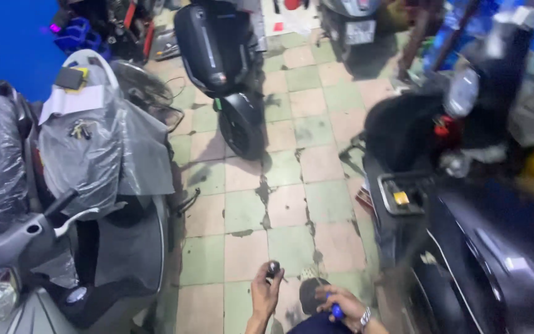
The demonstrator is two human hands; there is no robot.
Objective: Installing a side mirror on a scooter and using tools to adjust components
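Low at the bottom of the view, the left hand (pixel 264 291) was raised over the tiled floor (pixel 292 148) with its fingers closed around a small dark rounded part (pixel 272 268), pinched at the fingertips, probably so it could be looked at. The part looked black and slightly glossy, too small and blurred to tell more. Just beside it, the right hand (pixel 344 305) was curled shut on a blue-handled tool (pixel 336 310), the handle poking out between the fingers; a wristwatch (pixel 365 316) sat on that wrist. The tool's working end was hidden. Both hands hung in the narrow aisle between parked scooters: a grey scooter (pixel 63 247) draped in plastic sheeting (pixel 94 154) on the left, a black scooter (pixel 495 247) close on the right, and another dark scooter (pixel 224 62) further ahead
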